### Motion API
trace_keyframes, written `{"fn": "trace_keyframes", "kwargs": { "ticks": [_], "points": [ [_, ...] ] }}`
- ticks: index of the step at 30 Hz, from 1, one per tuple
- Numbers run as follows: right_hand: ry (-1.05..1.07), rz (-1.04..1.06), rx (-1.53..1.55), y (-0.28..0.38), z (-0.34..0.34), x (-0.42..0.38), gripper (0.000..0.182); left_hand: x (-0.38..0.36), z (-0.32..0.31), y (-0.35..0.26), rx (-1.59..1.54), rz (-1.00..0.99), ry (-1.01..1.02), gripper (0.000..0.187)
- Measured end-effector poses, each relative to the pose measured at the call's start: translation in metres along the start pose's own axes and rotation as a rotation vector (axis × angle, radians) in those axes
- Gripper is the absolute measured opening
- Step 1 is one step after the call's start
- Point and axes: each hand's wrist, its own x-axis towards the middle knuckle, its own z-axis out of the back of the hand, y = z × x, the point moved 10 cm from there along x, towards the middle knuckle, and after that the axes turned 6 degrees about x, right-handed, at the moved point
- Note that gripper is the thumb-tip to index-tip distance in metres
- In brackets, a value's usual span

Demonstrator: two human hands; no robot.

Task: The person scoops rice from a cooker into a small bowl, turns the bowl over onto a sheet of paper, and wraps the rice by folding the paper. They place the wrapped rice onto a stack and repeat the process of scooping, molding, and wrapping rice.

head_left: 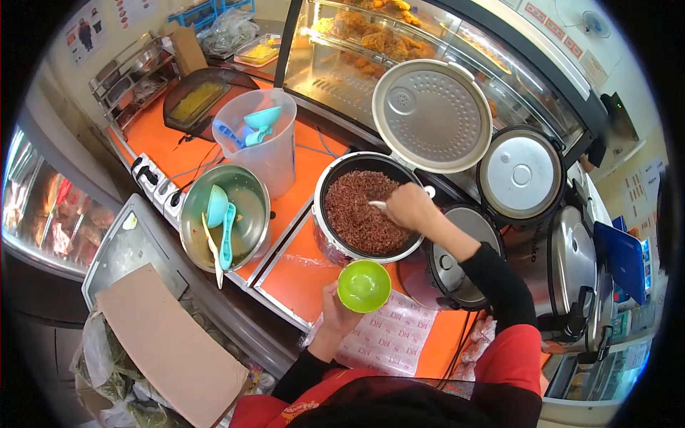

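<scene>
My left hand (338, 318) grips a lime-green bowl (364, 286) by its side, just in front of the rice cooker (335, 246). Nothing shows inside the bowl. The cooker stands with its lid (432, 118) raised and holds reddish-brown cooked rice (360, 214). Over the rice, my right hand (412, 208) is closed around a white rice paddle (378, 205); only a small part of it shows, the rest being hidden by my fingers and the rice. Below the bowl lies a sheet of printed wrapping paper (389, 339) on the orange counter.
Left of the cooker stand a steel pot (187, 230) of water with utensils and a clear plastic jug (282, 160) with blue scoops. More cookers (467, 239) crowd the right side. Behind is a glass display case (321, 75) of fried food. Cardboard (171, 346) lies at lower left.
</scene>
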Motion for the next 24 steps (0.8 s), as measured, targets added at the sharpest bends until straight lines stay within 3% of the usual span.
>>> {"fn": "trace_keyframes", "kwargs": {
  "ticks": [3,4,7,9,11,13,17,21,24],
  "points": [
    [-0.137,0.198,-0.443,0.057,0.009,-0.032,0.019,0.000,0.004,-0.001,0.006,-0.004,-0.016,0.056],
    [-0.014,0.118,-0.493,0.056,-0.012,-0.035,0.014,-0.002,0.005,0.000,0.012,-0.002,-0.023,0.056],
    [-0.180,-0.037,-0.356,0.010,0.017,-0.040,0.010,-0.008,0.010,-0.003,0.029,0.027,-0.077,0.056],
    [-0.136,-0.154,-0.114,-0.012,0.044,-0.045,0.011,-0.022,0.000,-0.019,0.042,-0.010,-0.099,0.057],
    [-0.003,-0.094,0.017,0.006,0.059,-0.055,0.015,-0.032,0.005,-0.033,0.061,-0.053,-0.117,0.058],
    [0.025,0.055,-0.014,0.033,0.029,-0.054,0.020,-0.037,0.015,-0.044,0.094,-0.100,-0.124,0.060],
    [-0.103,-0.026,0.062,-0.011,-0.006,-0.030,0.026,-0.036,0.005,-0.065,-0.037,-0.199,-0.079,0.061],
    [0.015,-0.024,-0.003,-0.023,0.006,-0.005,0.027,-0.052,-0.004,-0.086,0.066,-0.303,-0.171,0.062],
    [-0.226,-0.094,0.005,-0.019,0.063,0.019,0.012,-0.063,0.007,-0.105,0.170,-0.383,-0.186,0.061]
  ]
}}
